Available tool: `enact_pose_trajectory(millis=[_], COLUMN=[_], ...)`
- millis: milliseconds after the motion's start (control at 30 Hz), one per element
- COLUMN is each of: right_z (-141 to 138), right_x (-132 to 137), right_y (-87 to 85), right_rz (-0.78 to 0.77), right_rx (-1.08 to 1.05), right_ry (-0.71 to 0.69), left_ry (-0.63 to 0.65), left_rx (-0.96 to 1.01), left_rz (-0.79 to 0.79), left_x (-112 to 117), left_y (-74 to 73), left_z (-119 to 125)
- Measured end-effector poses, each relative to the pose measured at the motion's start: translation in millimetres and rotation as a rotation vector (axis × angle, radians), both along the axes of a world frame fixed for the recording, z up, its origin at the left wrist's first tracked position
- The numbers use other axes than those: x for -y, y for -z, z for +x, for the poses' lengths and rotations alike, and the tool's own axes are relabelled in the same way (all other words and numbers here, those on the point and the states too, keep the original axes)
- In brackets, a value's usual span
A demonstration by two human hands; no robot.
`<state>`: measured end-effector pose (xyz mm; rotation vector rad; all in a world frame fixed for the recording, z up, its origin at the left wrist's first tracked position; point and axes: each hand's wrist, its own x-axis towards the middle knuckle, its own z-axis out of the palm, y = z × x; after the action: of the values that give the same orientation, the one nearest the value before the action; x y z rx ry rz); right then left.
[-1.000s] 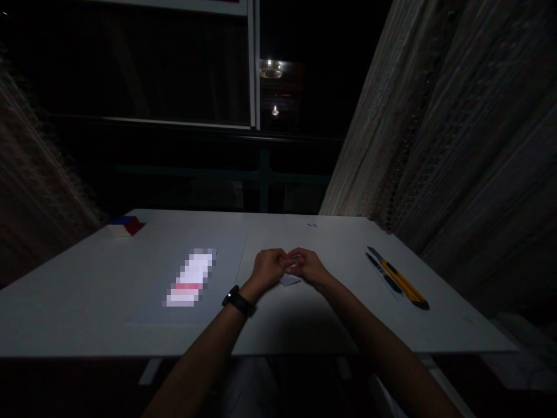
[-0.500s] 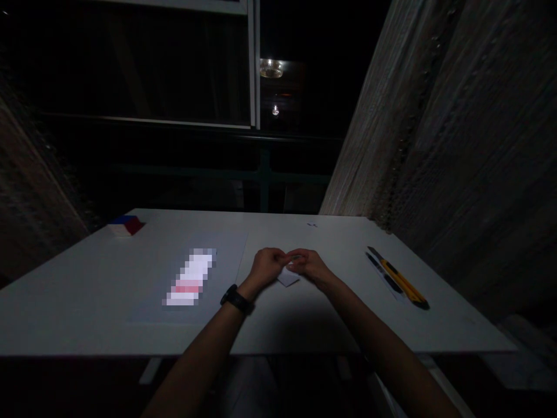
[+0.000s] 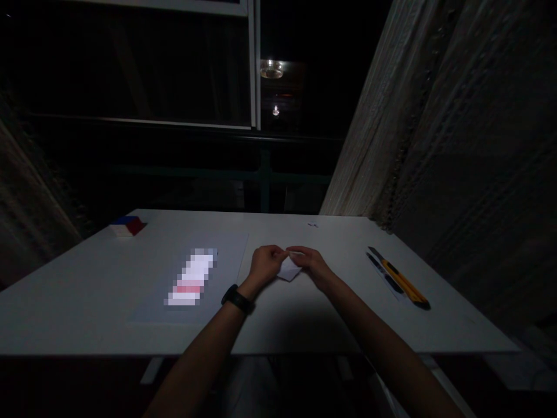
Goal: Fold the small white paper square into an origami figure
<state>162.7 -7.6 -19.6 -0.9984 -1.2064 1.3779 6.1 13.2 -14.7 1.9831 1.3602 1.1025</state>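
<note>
A small piece of folded white paper (image 3: 289, 270) is held between my two hands above the middle of the table. My left hand (image 3: 266, 262), with a dark watch on its wrist, pinches the paper's upper left part. From the other side, my right hand (image 3: 312, 264) grips its upper right part, thumb and fingers close to the left fingertips. The paper's lower corner points toward me. My fingers hide its upper edge.
A lit, pixelated screen (image 3: 191, 277) lies on a large pale sheet (image 3: 232, 273) at left. A colored cube (image 3: 127, 226) sits at the far left. A yellow cutter knife (image 3: 404, 283) and a pen (image 3: 385, 273) lie at right. Small scraps (image 3: 313, 225) are at the back of the white table (image 3: 87, 296).
My right fingers have shifted slightly and straightened over the paper's top. More of the folded paper shows below my hands, and its lower corner has moved a little right.
</note>
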Motion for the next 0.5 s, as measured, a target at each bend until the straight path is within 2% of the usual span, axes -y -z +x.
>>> enact_pose_trajectory(millis=[67,167,233,367,500], right_z=[0,-3,-8,-13,-11], right_x=[2,3,3,1,1], right_y=[-1.7,0.3,3.1,6.3,4.0], right_rz=[-0.017,-0.006,0.018,0.039,0.028], right_rx=[-0.11,-0.2,-0.177,-0.143,-0.076], right_ry=[-0.023,-0.097,-0.096,0.059,0.131], left_ry=[-0.088,-0.144,-0.123,-0.019,0.068], left_rx=[0.091,0.204,0.26,0.326,0.37], left_rz=[-0.031,-0.039,-0.031,-0.044,-0.112], left_x=[-2,-4,-3,-2,-1], left_y=[0.4,0.2,-0.2,-0.5,0.5], left_z=[0,0,1,3,6])
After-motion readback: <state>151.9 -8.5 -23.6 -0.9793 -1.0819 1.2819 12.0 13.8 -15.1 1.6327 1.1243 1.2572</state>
